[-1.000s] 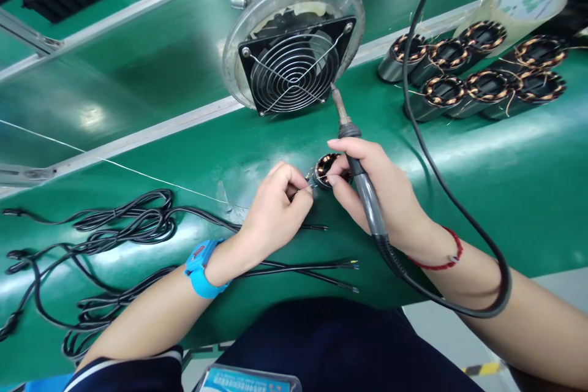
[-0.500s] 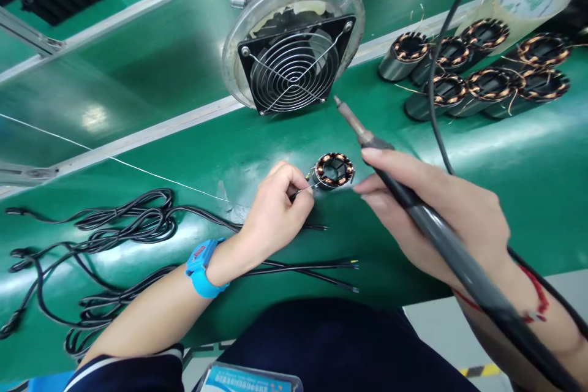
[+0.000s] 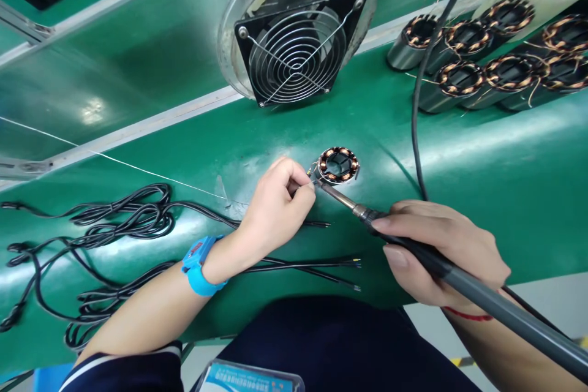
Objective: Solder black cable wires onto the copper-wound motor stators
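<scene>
Beside a copper-wound ring point(image 3: 329, 157), left fingers point(image 3: 303, 201) pinch thin wire point(image 3: 314, 181); right fingers point(image 3: 413, 226) clasp a soldering iron point(image 3: 475, 289).

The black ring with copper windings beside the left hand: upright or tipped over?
Upright: the copper-wound black ring stands on the green bench, its round opening facing up.

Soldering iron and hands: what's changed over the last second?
The right hand has left the stator and moved rightward and nearer the body, keeping the soldering iron. The iron's tip, earlier raised near the fan, has swung down to the left hand, which still pinches a wire. The black cables lie as before.
</scene>
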`<move>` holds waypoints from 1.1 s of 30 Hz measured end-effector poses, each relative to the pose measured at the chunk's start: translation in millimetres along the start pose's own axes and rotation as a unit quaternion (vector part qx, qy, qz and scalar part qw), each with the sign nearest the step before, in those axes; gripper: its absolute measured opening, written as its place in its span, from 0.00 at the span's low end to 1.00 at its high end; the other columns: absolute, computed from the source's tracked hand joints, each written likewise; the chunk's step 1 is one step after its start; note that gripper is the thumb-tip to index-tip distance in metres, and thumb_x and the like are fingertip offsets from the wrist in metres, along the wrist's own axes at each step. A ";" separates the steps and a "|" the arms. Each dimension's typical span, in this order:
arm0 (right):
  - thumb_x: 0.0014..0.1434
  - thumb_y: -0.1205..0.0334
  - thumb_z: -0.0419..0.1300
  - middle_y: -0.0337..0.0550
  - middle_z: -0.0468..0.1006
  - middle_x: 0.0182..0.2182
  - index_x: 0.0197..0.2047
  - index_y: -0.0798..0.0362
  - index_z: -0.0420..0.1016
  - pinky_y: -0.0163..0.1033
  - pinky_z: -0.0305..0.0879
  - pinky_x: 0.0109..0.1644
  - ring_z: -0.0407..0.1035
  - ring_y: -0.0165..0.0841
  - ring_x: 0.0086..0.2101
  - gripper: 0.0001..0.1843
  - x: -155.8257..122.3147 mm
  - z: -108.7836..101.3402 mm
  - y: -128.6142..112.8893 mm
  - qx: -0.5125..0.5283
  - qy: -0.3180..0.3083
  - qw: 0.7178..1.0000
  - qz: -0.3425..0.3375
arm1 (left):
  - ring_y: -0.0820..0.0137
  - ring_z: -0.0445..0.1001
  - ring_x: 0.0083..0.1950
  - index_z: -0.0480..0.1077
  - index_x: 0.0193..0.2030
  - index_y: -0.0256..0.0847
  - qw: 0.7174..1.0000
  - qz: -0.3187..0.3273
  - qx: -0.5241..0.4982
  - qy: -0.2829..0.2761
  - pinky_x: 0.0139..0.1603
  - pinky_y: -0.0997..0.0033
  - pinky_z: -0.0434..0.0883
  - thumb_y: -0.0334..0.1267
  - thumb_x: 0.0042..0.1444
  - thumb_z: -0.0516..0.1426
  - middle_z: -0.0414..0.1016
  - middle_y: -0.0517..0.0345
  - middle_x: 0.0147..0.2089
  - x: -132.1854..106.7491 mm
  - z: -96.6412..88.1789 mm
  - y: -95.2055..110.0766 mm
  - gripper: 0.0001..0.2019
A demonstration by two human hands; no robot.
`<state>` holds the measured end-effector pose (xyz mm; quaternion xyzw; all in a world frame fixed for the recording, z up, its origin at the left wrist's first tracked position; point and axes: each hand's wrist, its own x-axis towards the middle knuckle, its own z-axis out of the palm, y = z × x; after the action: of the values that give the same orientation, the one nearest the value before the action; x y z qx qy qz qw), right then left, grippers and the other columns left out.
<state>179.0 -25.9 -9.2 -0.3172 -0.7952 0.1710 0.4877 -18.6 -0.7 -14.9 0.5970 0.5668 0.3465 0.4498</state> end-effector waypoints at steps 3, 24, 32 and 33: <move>0.58 0.72 0.57 0.37 0.70 0.22 0.45 0.53 0.72 0.36 0.65 0.21 0.66 0.29 0.20 0.12 -0.7 0.3 -0.1 -0.002 -0.003 1.000 -0.004 | 0.75 0.64 0.31 0.63 0.28 0.41 1.000 -0.005 -0.005 -0.003 0.31 0.72 0.62 0.24 0.50 0.54 0.65 0.62 0.30 -0.3 -0.1 -0.5 0.07; 0.67 0.64 0.56 0.40 0.82 0.44 0.61 0.45 0.65 0.38 0.74 0.38 0.79 0.34 0.35 0.21 31.0 -16.4 -5.3 -0.131 -0.102 0.982 0.090 | 0.76 0.63 0.28 0.64 0.28 0.40 0.999 -0.023 -0.028 -0.008 0.29 0.72 0.60 0.27 0.51 0.54 0.65 0.63 0.30 -0.3 -0.8 1.8 0.05; 0.62 0.67 0.58 0.41 0.80 0.44 0.57 0.45 0.64 0.47 0.74 0.44 0.77 0.40 0.42 0.20 41.3 5.5 12.0 -0.063 -0.124 0.984 0.113 | 0.75 0.65 0.31 0.64 0.28 0.40 0.999 -0.022 -0.026 -0.001 0.32 0.72 0.62 0.26 0.51 0.54 0.66 0.62 0.31 -0.1 0.6 1.8 0.06; 0.61 0.67 0.59 0.41 0.79 0.45 0.58 0.44 0.63 0.49 0.73 0.47 0.76 0.41 0.44 0.22 38.2 10.6 15.2 -0.054 -0.112 0.985 0.118 | 0.75 0.65 0.32 0.63 0.28 0.40 0.999 -0.021 -0.024 -0.002 0.33 0.71 0.63 0.26 0.51 0.54 0.66 0.62 0.31 -0.1 0.5 1.6 0.06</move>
<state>162.4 11.5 2.5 -0.4137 -0.8098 0.2189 0.3539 -17.5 -0.8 -13.6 0.5748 0.5698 0.3492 0.4723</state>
